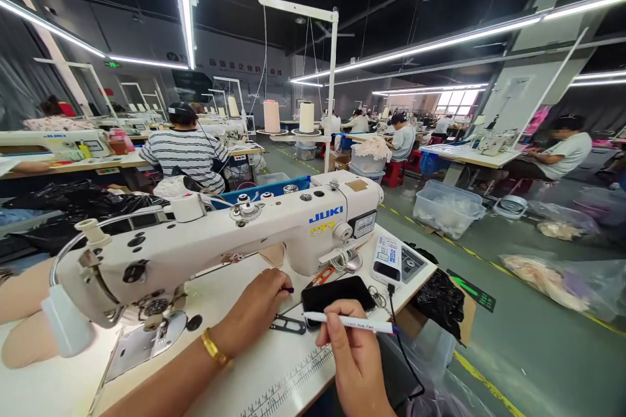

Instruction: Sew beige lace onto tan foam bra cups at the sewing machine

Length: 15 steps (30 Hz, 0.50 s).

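Between my two hands, on the white table [274,371], lies a small pair of dark thread snips [288,324], just below my left hand [257,313] and at about ten o'clock from my right hand [355,355]. My right hand is closed around a white pen [349,321], pinched between thumb and fingers so that it lies nearly level, its blue cap end pointing to three o'clock. My left hand rests knuckles-up on the table, fingers curled around something small and dark at the tips; I cannot tell what it is. A gold bracelet [214,347] sits on that wrist.

At twelve o'clock from the pen, just beyond it, a black phone [337,293] lies flat with a cable [403,352] trailing off the table edge. A ruler strip [288,384] runs along the near edge, handy for measuring. Farther out, at eleven o'clock, stands the white sewing machine [235,234], with orange-handled scissors [323,273] by its base. Beyond it a person in a striped shirt [188,153] sits at another table.
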### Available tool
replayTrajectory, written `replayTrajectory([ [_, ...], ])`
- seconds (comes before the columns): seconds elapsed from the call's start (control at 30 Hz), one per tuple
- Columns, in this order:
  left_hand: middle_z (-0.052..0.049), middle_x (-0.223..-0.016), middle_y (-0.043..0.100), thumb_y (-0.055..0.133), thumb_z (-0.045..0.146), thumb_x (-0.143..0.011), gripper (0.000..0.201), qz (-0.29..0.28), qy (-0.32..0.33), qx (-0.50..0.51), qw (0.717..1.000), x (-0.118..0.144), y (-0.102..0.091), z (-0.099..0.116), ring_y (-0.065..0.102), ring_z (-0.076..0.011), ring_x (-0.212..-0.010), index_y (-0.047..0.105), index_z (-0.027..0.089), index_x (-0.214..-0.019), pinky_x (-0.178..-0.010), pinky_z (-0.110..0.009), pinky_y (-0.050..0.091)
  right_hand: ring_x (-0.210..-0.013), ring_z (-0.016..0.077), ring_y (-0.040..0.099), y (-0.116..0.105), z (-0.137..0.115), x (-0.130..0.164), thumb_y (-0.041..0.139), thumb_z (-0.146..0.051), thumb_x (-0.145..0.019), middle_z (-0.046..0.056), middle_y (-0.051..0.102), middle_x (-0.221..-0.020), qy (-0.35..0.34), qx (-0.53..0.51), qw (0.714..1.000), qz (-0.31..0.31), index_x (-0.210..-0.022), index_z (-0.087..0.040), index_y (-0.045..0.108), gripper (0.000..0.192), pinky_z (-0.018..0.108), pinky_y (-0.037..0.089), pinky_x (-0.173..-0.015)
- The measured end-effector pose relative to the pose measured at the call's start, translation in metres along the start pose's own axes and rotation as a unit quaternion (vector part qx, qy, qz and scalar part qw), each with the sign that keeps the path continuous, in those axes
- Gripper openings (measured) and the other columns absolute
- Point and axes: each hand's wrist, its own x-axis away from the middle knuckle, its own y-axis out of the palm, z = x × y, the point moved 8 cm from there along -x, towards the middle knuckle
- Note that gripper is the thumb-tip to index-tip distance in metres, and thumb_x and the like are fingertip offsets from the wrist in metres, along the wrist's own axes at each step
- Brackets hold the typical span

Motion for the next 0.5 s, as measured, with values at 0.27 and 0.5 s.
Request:
replayTrajectory([
  [0.27, -0.004, -0.098, 0.067, 0.046, 0.027, -0.106, 0.017, 0.02, 0.01, 0.154, 0.988, 0.045, -0.028, 0.039, 0.063, -0.0207, -0.09, 0.062, 0.025, -0.103, -0.079, -0.031, 0.051, -0.07, 0.0192, 0.059, 0.024, -0.006, 0.005, 0.051, -0.049, -0.107, 0.002, 0.065, -0.077, -0.069, 0.049, 0.996, -0.026, -0.092, -0.023, 0.066, 0.034, 0.034, 0.047, -0.07],
  [0.5, -0.007, -0.099, 0.067, 0.045, 0.018, -0.104, 0.014, 0.054, 0.045, 0.14, 0.988, 0.075, -0.034, 0.059, 0.062, -0.0213, -0.092, 0.058, 0.023, -0.105, -0.083, -0.031, 0.05, -0.059, 0.0181, 0.055, 0.032, -0.001, 0.025, 0.054, -0.052, -0.106, -0.001, 0.061, -0.063, -0.048, 0.003, 0.999, -0.012, -0.086, -0.025, 0.065, 0.036, 0.031, 0.044, -0.063],
])
